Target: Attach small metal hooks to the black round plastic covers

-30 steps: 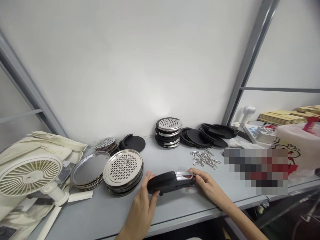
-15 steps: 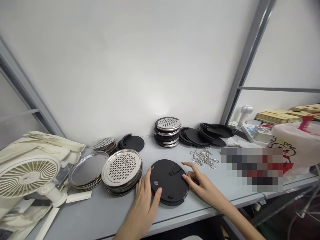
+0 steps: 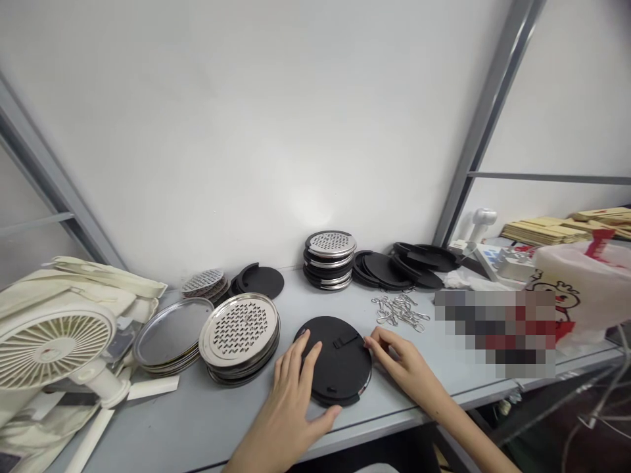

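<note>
A black round plastic disc lies near the table's front edge, with a small raised bar on its top and a little nub near its front rim. My left hand rests over its left side, fingers spread on the top and thumb stretched out by the front rim. At the right rim, my right hand is closed, thumb and forefinger pinched together at the disc's edge. Whether a small part sits between those fingertips is hidden. Left of the disc stands a stack of round metal grater plates.
Plain metal discs and a white fan are at the left. Behind stand stacked black-and-metal graters and black round parts. Metal clips lie loose at right, near a white bag.
My left hand has shifted further over the disc, its thumb moving off the top toward the front. My right forefinger has come in from stretched out to a pinch at the rim.
</note>
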{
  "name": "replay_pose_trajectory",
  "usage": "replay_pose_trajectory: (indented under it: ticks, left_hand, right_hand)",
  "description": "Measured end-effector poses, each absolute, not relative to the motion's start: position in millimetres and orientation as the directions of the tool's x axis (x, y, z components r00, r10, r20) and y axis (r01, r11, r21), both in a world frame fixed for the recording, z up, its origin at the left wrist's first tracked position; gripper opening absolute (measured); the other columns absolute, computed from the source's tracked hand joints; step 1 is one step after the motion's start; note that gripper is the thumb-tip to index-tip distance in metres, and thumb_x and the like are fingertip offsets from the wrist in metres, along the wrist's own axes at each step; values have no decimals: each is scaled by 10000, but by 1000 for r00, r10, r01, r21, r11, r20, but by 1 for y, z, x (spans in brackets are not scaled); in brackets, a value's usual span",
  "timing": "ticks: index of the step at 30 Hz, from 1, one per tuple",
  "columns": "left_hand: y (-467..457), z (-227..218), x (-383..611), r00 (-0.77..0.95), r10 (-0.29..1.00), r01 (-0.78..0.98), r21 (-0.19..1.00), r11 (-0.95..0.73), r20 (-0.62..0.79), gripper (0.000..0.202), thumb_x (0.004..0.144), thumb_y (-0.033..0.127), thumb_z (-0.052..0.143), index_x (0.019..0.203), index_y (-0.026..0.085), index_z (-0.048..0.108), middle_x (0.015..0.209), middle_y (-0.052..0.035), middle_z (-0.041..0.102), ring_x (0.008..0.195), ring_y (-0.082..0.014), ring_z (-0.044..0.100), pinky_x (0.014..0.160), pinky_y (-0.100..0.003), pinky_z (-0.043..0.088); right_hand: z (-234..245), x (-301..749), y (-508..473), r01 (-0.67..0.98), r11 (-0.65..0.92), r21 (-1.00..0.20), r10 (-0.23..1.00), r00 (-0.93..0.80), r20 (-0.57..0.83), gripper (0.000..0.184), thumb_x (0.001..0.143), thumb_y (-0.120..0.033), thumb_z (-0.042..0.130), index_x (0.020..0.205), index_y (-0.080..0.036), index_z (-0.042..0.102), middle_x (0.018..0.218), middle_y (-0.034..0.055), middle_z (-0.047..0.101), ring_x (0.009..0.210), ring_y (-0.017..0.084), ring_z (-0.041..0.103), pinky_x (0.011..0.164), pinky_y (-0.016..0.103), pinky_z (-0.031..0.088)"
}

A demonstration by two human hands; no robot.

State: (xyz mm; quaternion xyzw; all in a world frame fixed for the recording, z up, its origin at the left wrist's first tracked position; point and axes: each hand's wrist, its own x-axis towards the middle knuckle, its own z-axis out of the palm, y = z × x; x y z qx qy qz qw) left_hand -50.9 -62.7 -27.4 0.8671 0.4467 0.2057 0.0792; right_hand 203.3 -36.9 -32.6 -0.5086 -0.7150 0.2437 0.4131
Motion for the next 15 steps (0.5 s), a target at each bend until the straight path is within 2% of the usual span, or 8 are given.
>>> replay_pose_trajectory:
  ticks: [2,4,7,9,11,13,15]
  left_hand:
    - [-63,-27,-51,526,799,738,309,-600,292,740,880,378,565,1487,269,156,1551,-92,139,1386,-320,220,1076,-545,312]
    - [-63,-27,-51,536,789,733,296,-612,301,713,888,373,555,1483,271,174,1543,-98,157,1380,-321,234,1073,-558,312]
    - [-63,-26,-50,555,771,718,288,-634,312,596,890,344,555,1432,297,310,1543,-83,138,1366,-327,252,1052,-544,352]
    - [-63,-25,-50,569,758,706,284,-649,318,498,888,317,560,1365,320,415,1546,-60,106,1356,-330,261,1037,-526,379]
    - [-64,-24,-50,581,742,693,276,-666,334,453,888,292,561,1328,333,461,1545,-46,92,1349,-328,266,1033,-520,388]
    - [-64,-23,-50,590,728,682,268,-681,350,454,889,283,561,1329,336,462,1538,-51,105,1343,-326,274,1030,-520,393]
    - [-64,-24,-50,592,722,676,267,-687,358,464,886,284,566,1335,335,459,1528,-61,136,1334,-326,290,1022,-519,405]
  right_hand:
    - [-35,207,-35,560,421,-713,886,-85,456,236,983,-310,392,800,-215,506,798,13,515,781,186,500,734,302,398]
    - [-39,213,-32,592,458,-663,831,-21,556,173,971,-259,385,911,-220,543,923,46,541,927,215,513,837,337,402]
    - [-43,229,-23,683,439,-584,789,19,614,136,936,-251,430,1000,-226,547,1008,69,541,1008,234,511,897,371,408]
    - [-41,247,-11,787,391,-477,782,-10,624,146,906,-263,465,1008,-215,558,1028,88,544,1011,247,523,900,385,420]
    - [-33,270,4,908,263,-325,787,-7,617,171,873,-257,495,995,-194,598,1018,108,569,991,261,544,879,387,431]
    - [-24,294,22,983,-33,-183,847,125,517,183,862,-213,495,942,-190,658,1009,112,607,962,254,578,857,358,437]
    - [-17,313,39,973,-171,-152,846,224,484,224,849,-174,490,927,-141,697,973,165,639,927,310,602,794,394,443]
